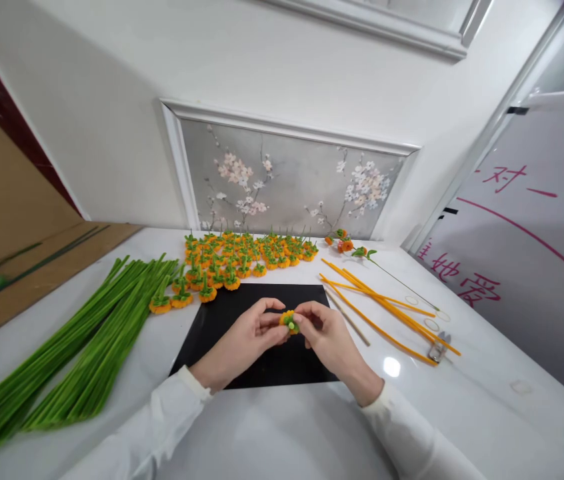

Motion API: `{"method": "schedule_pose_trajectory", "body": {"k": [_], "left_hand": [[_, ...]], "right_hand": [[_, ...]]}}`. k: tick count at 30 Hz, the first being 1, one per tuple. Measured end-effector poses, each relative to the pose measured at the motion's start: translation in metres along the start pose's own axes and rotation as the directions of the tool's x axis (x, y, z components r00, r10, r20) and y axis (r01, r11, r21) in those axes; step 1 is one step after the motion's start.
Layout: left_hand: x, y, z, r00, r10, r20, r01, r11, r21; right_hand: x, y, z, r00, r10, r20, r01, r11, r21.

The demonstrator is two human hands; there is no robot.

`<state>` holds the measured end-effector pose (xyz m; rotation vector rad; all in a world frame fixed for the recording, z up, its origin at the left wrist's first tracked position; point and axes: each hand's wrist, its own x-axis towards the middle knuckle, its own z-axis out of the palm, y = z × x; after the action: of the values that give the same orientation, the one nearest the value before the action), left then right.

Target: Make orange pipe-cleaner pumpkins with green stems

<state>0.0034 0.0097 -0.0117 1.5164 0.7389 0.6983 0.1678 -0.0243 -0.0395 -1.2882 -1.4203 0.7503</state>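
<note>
while my left hand (247, 333) pinched the small orange-and-green flower (289, 322) from one side, the fingers of my right hand (332, 337) closed on its other side, all held narrow around it, above the black mat (272, 372). to the left on the counter (487, 420) lay long green stems (107, 360); beyond the mat stood rows of similar flowers (207, 293), and orange strips (412, 323) crossed on the right.
</note>
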Motion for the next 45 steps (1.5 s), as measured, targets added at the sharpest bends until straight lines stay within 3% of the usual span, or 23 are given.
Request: {"method": "schedule_pose_trajectory", "body": {"k": [2, 6, 12, 16, 22, 26, 30, 33, 36, 40, 45], "left_hand": [[0.003, -0.001, -0.002, 0.998, -0.054, -0.016, 0.052, 0.995, -0.090], [0.007, -0.006, -0.003, 0.995, -0.051, -0.083, 0.038, 0.988, -0.151], [0.008, -0.012, -0.005, 0.988, -0.142, -0.069, 0.104, 0.913, -0.395], [0.008, -0.015, -0.004, 0.987, -0.104, -0.125, 0.053, 0.933, -0.357], [0.007, -0.013, -0.005, 0.985, -0.156, -0.067, 0.114, 0.898, -0.425], [0.010, -0.003, -0.009, 0.980, -0.196, -0.030, 0.163, 0.884, -0.439], [0.022, 0.014, -0.015, 0.985, -0.154, -0.073, 0.102, 0.876, -0.471], [0.034, 0.025, -0.020, 0.980, -0.062, -0.188, -0.016, 0.922, -0.387], [0.042, 0.029, -0.022, 0.951, 0.041, -0.306, -0.102, 0.977, -0.187], [0.044, 0.020, -0.021, 0.935, 0.087, -0.343, -0.124, 0.988, -0.088], [0.037, 0.005, -0.021, 0.940, 0.135, -0.315, -0.140, 0.990, 0.005]], "right_hand": [[0.001, 0.003, 0.004, 0.999, -0.043, -0.009, 0.043, 0.999, -0.021], [0.003, 0.004, 0.012, 0.992, -0.126, -0.017, 0.124, 0.990, -0.071], [0.008, 0.008, 0.018, 1.000, -0.018, 0.022, 0.014, 0.989, 0.149], [0.010, 0.009, 0.017, 0.997, 0.026, 0.072, -0.045, 0.959, 0.281], [0.007, 0.009, 0.017, 0.998, -0.005, 0.069, -0.012, 0.969, 0.246], [0.010, 0.001, 0.016, 0.999, -0.004, 0.055, -0.009, 0.973, 0.230], [0.028, -0.020, 0.012, 0.999, 0.006, 0.031, -0.015, 0.955, 0.297], [0.042, -0.032, 0.009, 0.999, 0.042, 0.001, -0.039, 0.925, 0.379], [0.048, -0.032, 0.010, 0.997, -0.012, -0.082, 0.042, 0.929, 0.367], [0.040, -0.020, 0.016, 0.991, -0.091, -0.102, 0.124, 0.912, 0.391], [0.029, -0.012, 0.021, 0.988, -0.151, -0.005, 0.143, 0.926, 0.350]]}}
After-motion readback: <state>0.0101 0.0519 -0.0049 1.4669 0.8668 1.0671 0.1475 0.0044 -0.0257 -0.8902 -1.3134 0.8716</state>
